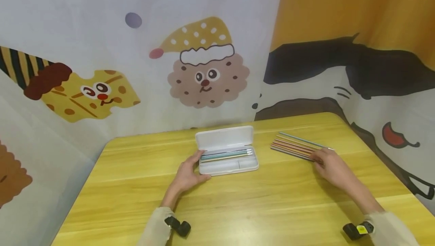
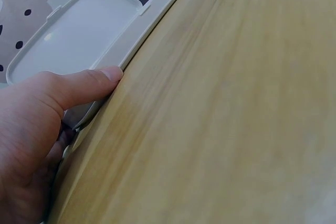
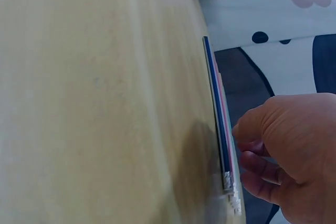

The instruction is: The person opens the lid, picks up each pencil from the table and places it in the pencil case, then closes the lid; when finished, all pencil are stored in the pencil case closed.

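Note:
A white pencil case [image 1: 222, 168] stands with its lid up on the table, several pencils [image 1: 225, 155] lying in its rear part. My left hand [image 1: 187, 172] grips the case's left end, and the left wrist view shows the thumb [image 2: 89, 85] along its front edge. To the right, several pencils [image 1: 293, 146] in blue, red, gold and dark colours lie fanned on the tabletop. Over their right ends is my right hand [image 1: 331, 164], fingers bent downward. In the right wrist view its fingertips [image 3: 249, 163] are beside the pencils [image 3: 223, 119]; no pencil shows between them.
The yellow wood-grain table [image 1: 238, 208] reaches back to a curtain [image 1: 153, 87] printed with cartoon figures. A small divider splits the front part of the case. Dark wrist devices [image 1: 178, 226] sit at both sleeves.

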Demonstrator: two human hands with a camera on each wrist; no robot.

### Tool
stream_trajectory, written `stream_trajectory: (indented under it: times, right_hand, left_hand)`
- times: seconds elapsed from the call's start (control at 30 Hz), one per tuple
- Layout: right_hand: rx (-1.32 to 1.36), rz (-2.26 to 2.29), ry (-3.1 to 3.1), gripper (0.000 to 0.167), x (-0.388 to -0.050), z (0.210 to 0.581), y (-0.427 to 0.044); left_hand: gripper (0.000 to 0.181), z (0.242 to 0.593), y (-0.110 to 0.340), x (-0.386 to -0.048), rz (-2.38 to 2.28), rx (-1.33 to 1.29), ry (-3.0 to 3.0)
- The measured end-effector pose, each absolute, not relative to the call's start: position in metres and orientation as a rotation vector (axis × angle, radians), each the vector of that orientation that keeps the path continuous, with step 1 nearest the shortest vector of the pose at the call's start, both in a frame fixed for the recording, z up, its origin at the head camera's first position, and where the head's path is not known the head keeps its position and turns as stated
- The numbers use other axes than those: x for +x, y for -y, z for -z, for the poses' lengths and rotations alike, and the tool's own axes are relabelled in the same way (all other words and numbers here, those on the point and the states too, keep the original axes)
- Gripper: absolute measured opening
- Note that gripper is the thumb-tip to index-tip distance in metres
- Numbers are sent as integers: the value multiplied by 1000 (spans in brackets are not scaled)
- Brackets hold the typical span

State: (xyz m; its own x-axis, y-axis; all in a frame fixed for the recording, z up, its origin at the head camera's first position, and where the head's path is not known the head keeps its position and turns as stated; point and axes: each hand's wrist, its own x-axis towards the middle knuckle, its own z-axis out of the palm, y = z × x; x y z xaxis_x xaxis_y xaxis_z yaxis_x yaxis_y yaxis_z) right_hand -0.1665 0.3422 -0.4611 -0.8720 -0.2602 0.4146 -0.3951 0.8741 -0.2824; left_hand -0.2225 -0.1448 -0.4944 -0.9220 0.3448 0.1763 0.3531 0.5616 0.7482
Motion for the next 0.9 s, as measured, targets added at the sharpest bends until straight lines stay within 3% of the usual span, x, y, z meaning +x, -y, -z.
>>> stream_trajectory:
  times: [0.9]
  right_hand:
    - [463, -443, 2706, 21, -167, 470, -347]
  left_hand:
    - [92, 494, 145, -221, 1306, -639, 2757]
